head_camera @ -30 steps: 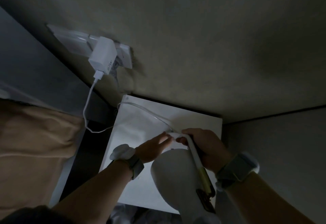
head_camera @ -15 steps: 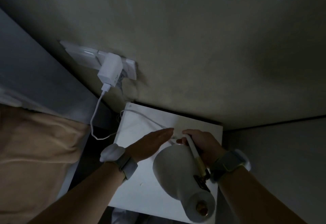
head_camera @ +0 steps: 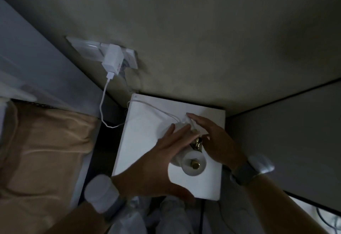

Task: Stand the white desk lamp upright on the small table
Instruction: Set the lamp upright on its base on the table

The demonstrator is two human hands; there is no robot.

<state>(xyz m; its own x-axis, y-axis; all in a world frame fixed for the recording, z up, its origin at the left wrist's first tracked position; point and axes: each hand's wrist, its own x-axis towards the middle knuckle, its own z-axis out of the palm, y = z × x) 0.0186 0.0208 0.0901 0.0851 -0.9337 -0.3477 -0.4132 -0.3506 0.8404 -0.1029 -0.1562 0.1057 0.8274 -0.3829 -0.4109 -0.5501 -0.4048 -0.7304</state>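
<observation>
The white desk lamp stands on the small white table, seen from above, its round shade top carrying a brass knob. A brass joint shows just behind the shade. My left hand cups the shade's left side, fingers stretched along it and thumb below. My right hand is spread flat just right of the lamp, fingertips by the white cord where it meets the lamp. The lamp's base is mostly hidden under my hands.
The table sits in a dim corner against the wall. A white charger is plugged into a wall socket at upper left, its cable hanging down. A beige blanket lies left; a grey panel stands right.
The lamp has swung from lying tilted to standing, shade top facing up. My right hand let go of the stem and spread open. My left hand moved onto the shade.
</observation>
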